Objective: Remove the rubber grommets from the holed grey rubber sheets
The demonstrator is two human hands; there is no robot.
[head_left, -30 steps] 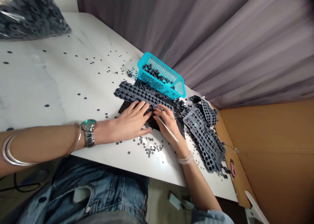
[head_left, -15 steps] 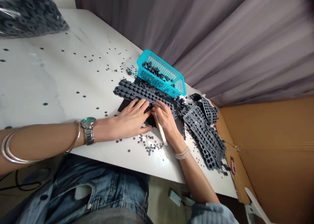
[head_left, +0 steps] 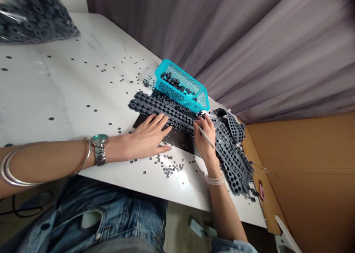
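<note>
A dark grey rubbery strip with rows of round ring shapes lies on a black mat. My left hand rests palm down with its fingers spread, the fingertips on the near edge of the strip. My right hand is at the strip's right end, fingers closed round a thin pale pen-like stick; its tip is by the strip and too small to make out. Small dark discs are scattered on the table in front of the mat.
Behind the strip stands a turquoise basket holding small black pieces. Punched grey sheets are heaped at the right, beside cardboard. A clear bag of grey parts sits far left on the white table. A grey curtain hangs behind.
My right hand has moved right along the strip, away from my left hand, with the stick still in its fingers. My left hand has stayed nearly in place.
</note>
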